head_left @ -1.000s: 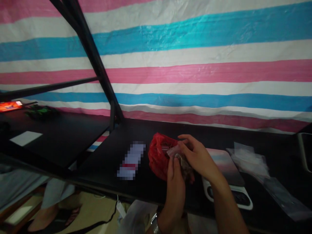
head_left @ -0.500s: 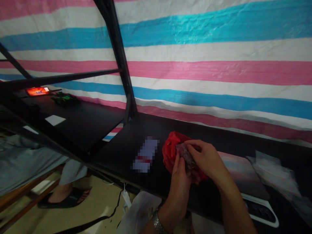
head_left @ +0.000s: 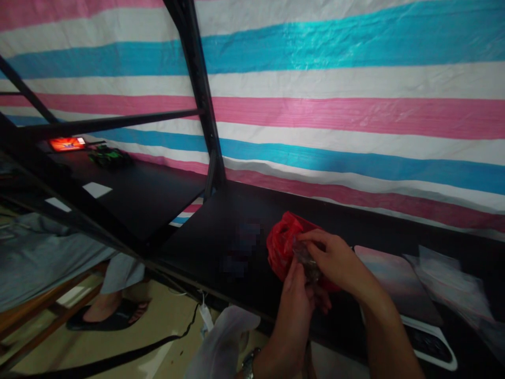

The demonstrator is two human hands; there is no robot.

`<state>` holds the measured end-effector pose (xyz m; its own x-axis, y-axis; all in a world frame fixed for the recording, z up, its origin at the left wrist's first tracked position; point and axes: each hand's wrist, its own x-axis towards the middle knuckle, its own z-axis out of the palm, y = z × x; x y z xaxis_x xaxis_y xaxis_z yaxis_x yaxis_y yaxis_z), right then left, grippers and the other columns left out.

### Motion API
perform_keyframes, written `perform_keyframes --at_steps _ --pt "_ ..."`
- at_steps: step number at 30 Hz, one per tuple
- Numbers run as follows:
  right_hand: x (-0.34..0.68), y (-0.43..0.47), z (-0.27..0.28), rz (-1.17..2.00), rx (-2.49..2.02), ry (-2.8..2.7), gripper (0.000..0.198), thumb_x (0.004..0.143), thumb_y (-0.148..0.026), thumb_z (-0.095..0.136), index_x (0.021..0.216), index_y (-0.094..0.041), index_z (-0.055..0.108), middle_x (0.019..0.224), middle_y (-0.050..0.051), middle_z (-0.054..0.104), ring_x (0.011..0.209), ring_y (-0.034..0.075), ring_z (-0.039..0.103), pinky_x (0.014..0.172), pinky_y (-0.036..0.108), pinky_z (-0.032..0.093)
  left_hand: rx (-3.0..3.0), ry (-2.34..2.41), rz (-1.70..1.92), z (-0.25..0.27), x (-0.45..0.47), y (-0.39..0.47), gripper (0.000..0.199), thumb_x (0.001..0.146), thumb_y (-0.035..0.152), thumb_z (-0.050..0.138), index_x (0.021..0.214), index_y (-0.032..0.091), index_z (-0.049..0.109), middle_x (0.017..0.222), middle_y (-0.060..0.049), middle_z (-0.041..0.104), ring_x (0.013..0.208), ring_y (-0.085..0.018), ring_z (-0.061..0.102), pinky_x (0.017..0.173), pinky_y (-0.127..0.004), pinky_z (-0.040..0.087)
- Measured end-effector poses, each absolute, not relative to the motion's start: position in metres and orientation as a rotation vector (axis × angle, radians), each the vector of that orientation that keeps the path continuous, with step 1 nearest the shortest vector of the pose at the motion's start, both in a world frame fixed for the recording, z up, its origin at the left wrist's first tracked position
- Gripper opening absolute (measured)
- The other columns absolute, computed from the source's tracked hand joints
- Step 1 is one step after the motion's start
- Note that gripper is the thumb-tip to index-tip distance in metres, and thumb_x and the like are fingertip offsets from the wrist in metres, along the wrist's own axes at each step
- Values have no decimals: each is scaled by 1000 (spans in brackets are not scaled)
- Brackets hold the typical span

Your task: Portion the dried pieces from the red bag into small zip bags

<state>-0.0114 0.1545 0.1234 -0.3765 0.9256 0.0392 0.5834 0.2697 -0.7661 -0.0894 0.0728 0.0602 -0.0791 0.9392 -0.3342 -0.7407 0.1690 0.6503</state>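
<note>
A small clear plastic bag with something dark inside is between my two hands, over the desk. My left hand pinches its lower left side, while my right hand grips its upper edge with thumb and fingertips. What the bag holds cannot be made out. Just behind and to the left, a crumpled red plastic bag lies on the black desk, partly covered by my hands.
Right of my hands lie a pinkish-grey slab, a white-edged dark oval piece and several clear plastic bags. A pixelated patch is on the left. A black metal post divides the desks; another person's sandaled foot shows below.
My fingers have shifted slightly on the clear bag, which stays between both hands. The pixelated patch on the desk has gone from bright to dark. The whole view has shifted a little.
</note>
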Motion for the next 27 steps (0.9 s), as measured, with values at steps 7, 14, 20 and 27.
perform_keyframes --at_steps 7,14,20,27 --pt "-5 154 125 958 -1351 -2069 37 93 -12 50 109 -18 83 118 10 80 107 24 76 102 38 55 365 882 1365 62 -98 76 68 71 71 74 109 16 61 65 -1 68 46 -14 57 47 -24 35" --pt "-1 151 121 901 -1295 -2051 37 92 -11 51 110 -18 83 119 10 78 109 23 74 100 35 54 423 902 1329 62 -99 73 76 61 79 77 102 18 59 70 0 68 47 -13 58 48 -25 37" --pt "2 150 117 942 -1227 -1999 34 93 -16 52 106 -20 83 116 9 78 108 21 74 99 34 53 465 918 1335 63 -101 75 71 65 77 75 100 17 59 70 -1 68 46 -12 58 49 -26 37" --pt "-3 145 111 898 -1206 -1994 34 94 -18 53 108 -21 83 115 9 77 105 22 73 96 35 54 483 885 1310 60 -104 78 80 69 74 76 119 16 53 63 1 67 47 -16 59 50 -27 39"
